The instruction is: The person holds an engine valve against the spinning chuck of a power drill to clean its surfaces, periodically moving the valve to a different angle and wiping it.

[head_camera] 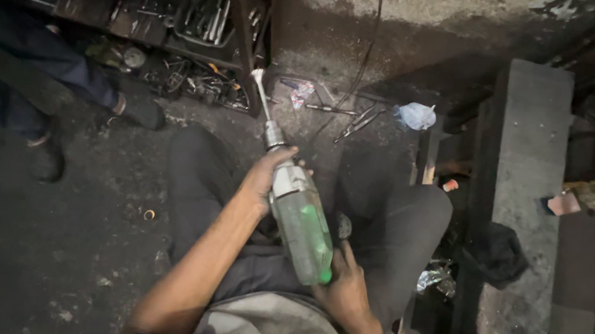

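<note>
I hold a grease gun [298, 219] over my lap, its clear greenish barrel angled toward me and its thin metal nozzle [261, 96] pointing away at the floor. My left hand [264, 173] is wrapped around the metal head end of the gun. At the green rear end of the barrel, my right hand [346, 288] grips it from below. My knees in dark trousers spread to either side of the tool.
A toolbox tray [169, 17] with several wrenches and sockets stands at the back left. Another person's legs and shoes [134, 109] are at the left. Loose pliers [357, 125] and a crumpled bag [415, 116] lie ahead. Concrete blocks [517, 228] stand at the right.
</note>
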